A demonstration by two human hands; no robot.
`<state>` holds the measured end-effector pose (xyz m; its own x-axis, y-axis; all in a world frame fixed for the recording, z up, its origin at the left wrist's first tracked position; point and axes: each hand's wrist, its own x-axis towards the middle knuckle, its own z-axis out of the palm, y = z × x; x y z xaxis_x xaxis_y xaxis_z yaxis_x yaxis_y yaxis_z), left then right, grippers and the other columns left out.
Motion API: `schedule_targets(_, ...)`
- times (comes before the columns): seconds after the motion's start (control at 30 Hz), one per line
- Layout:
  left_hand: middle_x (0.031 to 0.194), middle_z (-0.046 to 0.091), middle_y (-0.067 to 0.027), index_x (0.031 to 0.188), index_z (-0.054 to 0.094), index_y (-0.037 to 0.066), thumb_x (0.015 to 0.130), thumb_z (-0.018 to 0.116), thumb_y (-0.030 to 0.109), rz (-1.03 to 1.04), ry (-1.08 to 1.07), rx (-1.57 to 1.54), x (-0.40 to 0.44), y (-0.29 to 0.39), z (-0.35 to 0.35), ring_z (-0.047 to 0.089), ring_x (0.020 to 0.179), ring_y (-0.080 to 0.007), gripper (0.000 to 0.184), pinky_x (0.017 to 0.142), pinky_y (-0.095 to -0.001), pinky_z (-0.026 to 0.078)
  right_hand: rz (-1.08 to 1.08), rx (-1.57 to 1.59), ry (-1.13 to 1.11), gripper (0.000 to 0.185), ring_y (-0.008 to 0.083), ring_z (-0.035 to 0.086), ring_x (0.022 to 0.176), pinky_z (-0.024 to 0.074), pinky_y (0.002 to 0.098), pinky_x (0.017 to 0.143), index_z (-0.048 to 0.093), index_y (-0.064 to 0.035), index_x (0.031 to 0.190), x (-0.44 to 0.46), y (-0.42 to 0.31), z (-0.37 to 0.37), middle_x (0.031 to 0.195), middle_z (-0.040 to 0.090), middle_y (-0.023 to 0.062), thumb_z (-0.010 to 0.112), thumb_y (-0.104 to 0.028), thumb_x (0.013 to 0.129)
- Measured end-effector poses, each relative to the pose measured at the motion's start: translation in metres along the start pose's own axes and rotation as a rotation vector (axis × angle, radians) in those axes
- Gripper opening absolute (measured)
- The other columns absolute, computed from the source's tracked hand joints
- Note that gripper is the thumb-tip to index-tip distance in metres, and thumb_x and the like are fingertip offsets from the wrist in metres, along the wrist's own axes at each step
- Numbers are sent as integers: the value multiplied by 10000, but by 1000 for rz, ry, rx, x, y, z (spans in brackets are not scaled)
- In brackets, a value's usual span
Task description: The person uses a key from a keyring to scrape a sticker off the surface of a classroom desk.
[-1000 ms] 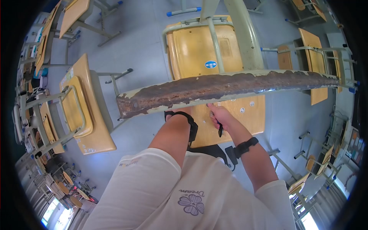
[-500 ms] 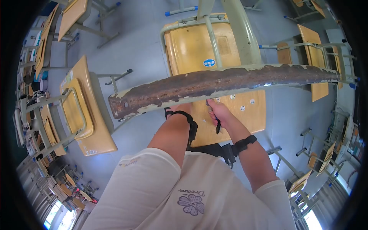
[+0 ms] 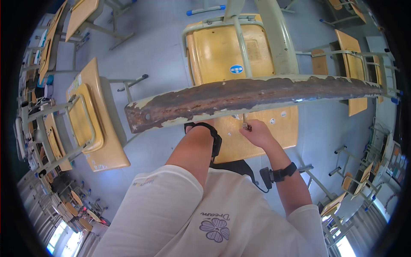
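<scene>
A rusty metal bar (image 3: 257, 95) with peeling pale-green paint crosses in front of my hands. My right hand (image 3: 259, 133) is just below it, fingers closed round a small metal tool (image 3: 247, 126); its short metal end shows at the fingertips, but its exact kind is unclear. Close to that end a thin metal piece (image 3: 245, 116) runs up behind the bar. Only a sliver of my left hand (image 3: 206, 121) shows under the bar, so its fingers are hidden. Beneath both hands is a yellow wooden board (image 3: 278, 139) with small round stickers.
A thick pale-green post (image 3: 280, 43) rises beyond the bar, beside a yellow wooden panel (image 3: 209, 51) with a blue label. A desk and chair (image 3: 100, 124) stand at left, more desks (image 3: 349, 47) at right. Black straps with small boxes (image 3: 280, 173) are on my forearms.
My right hand has moved slightly right and down and turned; the tool's dark handle end, visible below the hand before, is now hidden. The view has shifted a little. My left arm stays in place.
</scene>
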<state>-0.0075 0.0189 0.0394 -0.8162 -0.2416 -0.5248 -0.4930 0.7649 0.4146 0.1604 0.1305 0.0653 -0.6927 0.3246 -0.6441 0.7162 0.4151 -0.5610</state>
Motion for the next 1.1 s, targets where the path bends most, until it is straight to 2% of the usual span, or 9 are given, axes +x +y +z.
schedule_targets(0.13, 1104, 677, -225, 1088, 667, 8, 935, 478, 231, -186, 28, -50, 13, -14, 14, 631, 1053, -416, 330, 887, -468, 505, -79, -134, 128, 300, 362, 636, 714, 492, 446, 643, 645, -13, 801, -20, 6, -13, 731, 635, 190, 665, -310, 839)
schedule_targets(0.2, 1076, 673, -248, 1052, 666, 2, 950, 411, 286, 255, 67, 22, 0, -32, 10, 631, 1017, -435, 395, 868, -499, 497, -131, -276, 107, 282, 363, 638, 739, 496, 451, 656, 648, -24, 816, -24, 13, -16, 751, 639, 188, 646, -303, 860)
schedule_targets(0.33, 1045, 672, -260, 1014, 670, 4, 950, 372, 308, 217, 90, -29, 11, -30, 24, 634, 975, -448, 431, 848, -518, 493, -232, -481, -61, 255, 372, 636, 810, 504, 466, 699, 653, -41, 855, -35, 9, -32, 825, 653, 187, 591, -282, 910)
schedule_targets(0.4, 1023, 679, -254, 986, 679, 6, 947, 371, 299, -2, 207, 54, 17, -24, 29, 640, 958, -447, 427, 845, -520, 496, -216, -344, 53, 277, 378, 632, 788, 500, 467, 686, 651, -36, 839, -28, 15, -29, 799, 647, 186, 590, -294, 917)
schedule_targets(0.53, 1007, 683, -252, 970, 687, 8, 941, 376, 297, 83, 214, -32, 12, -24, 24, 641, 953, -450, 425, 842, -521, 499, -42, -83, 189, 359, 392, 613, 701, 483, 461, 630, 638, -24, 773, -7, 28, -25, 709, 615, 199, 589, -337, 941)
schedule_targets(0.63, 1010, 683, -252, 979, 690, 7, 934, 378, 295, 52, 244, 26, 5, -17, 18, 640, 952, -455, 427, 845, -520, 499, -61, 22, 283, 403, 394, 600, 655, 468, 452, 594, 629, -26, 732, 4, 36, -18, 677, 598, 210, 595, -367, 945)
schedule_targets(0.8, 1041, 678, -251, 994, 688, 5, 926, 379, 296, 263, 40, -56, -15, -15, -11, 636, 973, -454, 430, 860, -519, 494, -122, -63, 337, 417, 395, 598, 656, 469, 456, 593, 630, -34, 731, 13, 40, -8, 690, 603, 210, 605, -396, 937)
schedule_targets(1.0, 1054, 677, -249, 1025, 682, 10, 928, 373, 305, -22, 106, -1, 1, -9, 9, 625, 989, -459, 439, 873, -517, 485, -10, -224, 328, 420, 391, 632, 700, 497, 464, 624, 654, -65, 761, 9, 29, -8, 723, 647, 182, 579, -437, 942)
schedule_targets(1.1, 1046, 681, -240, 1025, 679, 14, 930, 376, 305, 16, 102, -97, -5, -8, 3, 626, 973, -461, 431, 854, -518, 489, 40, -219, 312, 415, 383, 647, 721, 508, 464, 642, 672, -80, 778, 9, 27, -2, 758, 670, 176, 572, -448, 942)
